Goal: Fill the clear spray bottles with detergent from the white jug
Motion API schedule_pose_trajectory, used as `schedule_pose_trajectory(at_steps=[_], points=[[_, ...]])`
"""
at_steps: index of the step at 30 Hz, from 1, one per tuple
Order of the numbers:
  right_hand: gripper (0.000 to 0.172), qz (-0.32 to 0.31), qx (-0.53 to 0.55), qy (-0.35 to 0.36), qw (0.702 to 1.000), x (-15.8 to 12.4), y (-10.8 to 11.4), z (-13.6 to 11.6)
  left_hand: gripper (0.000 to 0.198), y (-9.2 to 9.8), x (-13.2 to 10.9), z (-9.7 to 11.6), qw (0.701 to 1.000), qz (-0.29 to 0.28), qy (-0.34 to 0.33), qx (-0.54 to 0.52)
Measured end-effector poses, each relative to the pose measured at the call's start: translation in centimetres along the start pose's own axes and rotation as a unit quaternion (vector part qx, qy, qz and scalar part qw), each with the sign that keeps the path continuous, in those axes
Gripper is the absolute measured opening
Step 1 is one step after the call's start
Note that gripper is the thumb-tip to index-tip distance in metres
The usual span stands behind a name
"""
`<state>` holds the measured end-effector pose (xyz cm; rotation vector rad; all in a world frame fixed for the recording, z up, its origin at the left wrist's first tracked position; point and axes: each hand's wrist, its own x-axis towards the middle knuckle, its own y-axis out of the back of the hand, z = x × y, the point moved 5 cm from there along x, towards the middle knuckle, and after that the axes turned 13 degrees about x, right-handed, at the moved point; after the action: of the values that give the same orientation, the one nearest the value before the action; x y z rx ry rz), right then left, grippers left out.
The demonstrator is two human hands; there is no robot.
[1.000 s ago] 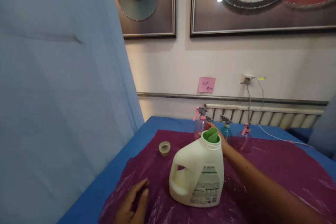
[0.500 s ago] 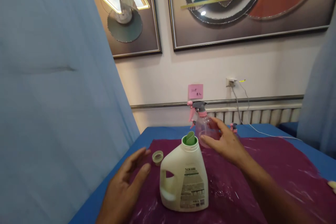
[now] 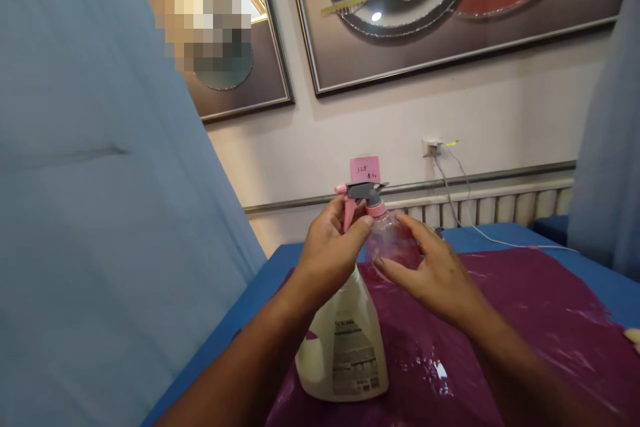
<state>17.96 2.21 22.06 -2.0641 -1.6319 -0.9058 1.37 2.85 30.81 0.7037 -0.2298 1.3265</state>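
Since the left grip joined the right grip, both clamp the spray bottle.

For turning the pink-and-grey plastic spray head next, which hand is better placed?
Left hand, probably: it is at the spray head, thumb near the pink collar; the right hand holds the rounded, transparent pinkish bottle.

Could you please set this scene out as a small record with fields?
Spray bottle: see-through, pink trigger, gray head
Right hand: around the bottle's body
Left hand: at the bottle's neck, grip partly hidden
Jug: whitish, upright on the purple sheet
Blue cover: under the purple sheet
Wall: pink note, socket
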Motion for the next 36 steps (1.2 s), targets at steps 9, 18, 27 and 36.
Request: schedule_pose_trajectory(at_steps=[9, 18, 27, 36], points=[[0.072, -0.002, -0.028, 0.03, 0.999, -0.1, -0.3, -0.5, 0.031, -0.7, 1.2, -0.7, 0.996, 0.082, 0.026, 0.015], [0.069, -0.014, -0.03, 0.05, 0.998, 0.0, -0.1, -1.2, 0.029, -0.6, 1.2, 0.3, 0.998, 0.047, 0.02, 0.03], [0.068, -0.005, -0.041, 0.059, 0.997, -0.2, -0.3, -1.4, 0.037, 0.4, 1.7, -0.4, 0.993, 0.063, 0.016, 0.098], [0.067, -0.013, -0.063, 0.069, 0.996, -0.2, -0.4, -1.1, 0.031, 0.0, 1.3, -0.1, 0.998, 0.05, 0.017, 0.043]])
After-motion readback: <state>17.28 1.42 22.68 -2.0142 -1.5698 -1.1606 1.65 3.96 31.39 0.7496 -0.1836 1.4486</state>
